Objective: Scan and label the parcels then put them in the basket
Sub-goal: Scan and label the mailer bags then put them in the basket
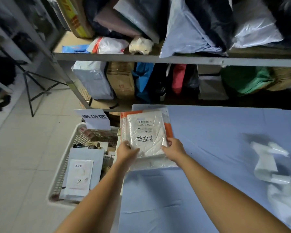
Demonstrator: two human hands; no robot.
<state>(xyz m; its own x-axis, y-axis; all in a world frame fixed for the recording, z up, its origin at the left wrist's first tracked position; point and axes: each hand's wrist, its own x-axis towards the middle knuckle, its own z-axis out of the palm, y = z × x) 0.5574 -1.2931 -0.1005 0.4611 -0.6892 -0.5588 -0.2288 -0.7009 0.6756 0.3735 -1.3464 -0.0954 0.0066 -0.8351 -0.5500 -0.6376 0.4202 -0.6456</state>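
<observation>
At frame centre, on the blue table [208, 165] | left hand [127, 153] and right hand [174, 148] pinch near corners of white parcel [147, 133] atop stack | looks light, floppy, slick film: grip edges | basket [71, 142] lower left.

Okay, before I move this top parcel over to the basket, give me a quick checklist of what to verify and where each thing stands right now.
1. Both hands on the top parcel: ok, left hand and right hand hold its near corners.
2. Printed label with barcode on it: ok, plus a handwritten number.
3. Already scanned: cannot tell, no scanner in view.
4. Only one parcel lifted: cannot tell, it lies on an orange-edged parcel in the stack.
5. Basket within reach: ok, beside the table at left.
6. Room in basket: ok, though other parcels lie inside.
</observation>
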